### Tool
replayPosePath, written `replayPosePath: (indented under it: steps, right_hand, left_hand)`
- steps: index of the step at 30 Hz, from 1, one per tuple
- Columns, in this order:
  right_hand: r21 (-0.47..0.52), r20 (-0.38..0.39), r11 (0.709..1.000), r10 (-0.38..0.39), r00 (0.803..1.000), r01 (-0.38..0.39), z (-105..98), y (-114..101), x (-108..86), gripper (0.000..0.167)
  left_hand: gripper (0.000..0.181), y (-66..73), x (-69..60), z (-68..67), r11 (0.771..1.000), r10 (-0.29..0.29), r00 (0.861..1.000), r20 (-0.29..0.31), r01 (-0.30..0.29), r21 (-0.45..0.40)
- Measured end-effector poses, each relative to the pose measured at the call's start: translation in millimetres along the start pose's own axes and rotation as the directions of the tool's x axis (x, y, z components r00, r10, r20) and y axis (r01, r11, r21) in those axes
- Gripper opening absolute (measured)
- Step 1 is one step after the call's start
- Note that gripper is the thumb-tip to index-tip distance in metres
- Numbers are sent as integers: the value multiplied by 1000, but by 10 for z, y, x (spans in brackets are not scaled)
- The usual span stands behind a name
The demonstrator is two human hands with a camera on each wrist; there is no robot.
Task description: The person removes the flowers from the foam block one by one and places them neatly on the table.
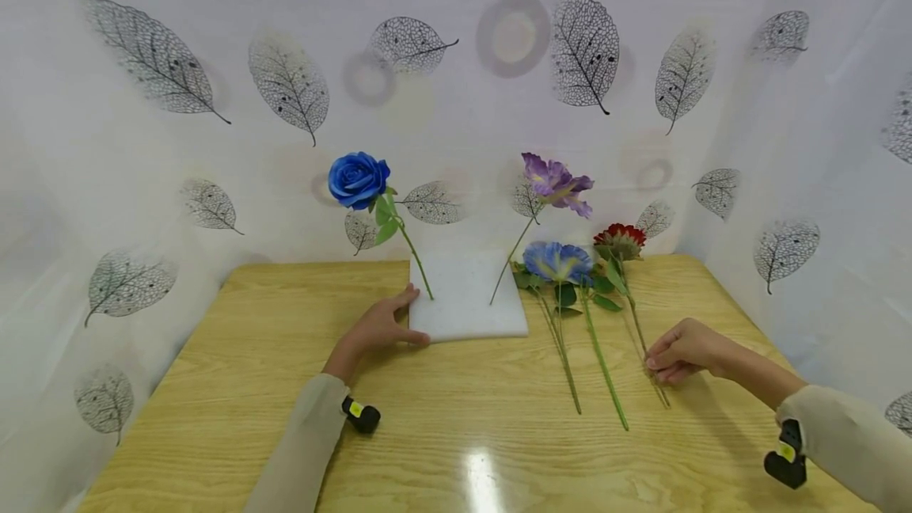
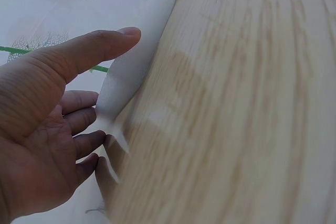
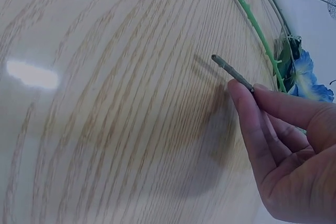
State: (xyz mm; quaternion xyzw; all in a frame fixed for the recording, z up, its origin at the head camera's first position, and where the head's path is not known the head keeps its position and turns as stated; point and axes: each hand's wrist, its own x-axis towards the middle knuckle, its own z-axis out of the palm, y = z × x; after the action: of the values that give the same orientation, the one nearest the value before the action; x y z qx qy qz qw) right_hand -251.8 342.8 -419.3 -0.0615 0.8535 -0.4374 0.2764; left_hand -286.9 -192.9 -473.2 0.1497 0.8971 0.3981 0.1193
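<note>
My left hand (image 1: pixel 382 324) rests at the left side of a white foam block (image 1: pixel 466 319), thumb along its front edge and fingertips against its left edge. In the left wrist view the thumb is straight and the fingers are slightly bent. A blue rose (image 1: pixel 359 180) and a purple flower (image 1: pixel 558 185) stand tilted on the block by their stems. Between thumb and fingers, my right hand (image 1: pixel 687 353) pinches the lower stem (image 3: pixel 231 71) of a red flower (image 1: pixel 620 241). The stem's cut end pokes out past the fingertips.
Left of the red flower, a light-blue flower (image 1: pixel 558 262) and other stems, one bright green (image 1: pixel 606 359), lie on the wooden table (image 1: pixel 442 418) with dark leaves (image 1: pixel 565 294). A leaf-printed white curtain (image 1: pixel 456 101) hangs behind and beside the table.
</note>
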Motion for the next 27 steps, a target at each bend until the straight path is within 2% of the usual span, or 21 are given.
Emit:
replayPosePath:
  steps: [8,18,27]
  right_hand:
    - [-33,-1,999,-28,1000,28,61,-14,62,28]
    - [-85,-10,994,-63,998,62,112,-43,136,23]
    - [-132,-42,984,-127,991,121,176,-99,156,20]
  left_hand:
    - [107,-6,-2,0,1000,18,1000,-2,-18,18]
    - [108,-13,1,-1,1000,12,1000,6,-12,24]
    - [109,-29,11,0,1000,1,1000,10,-2,16]
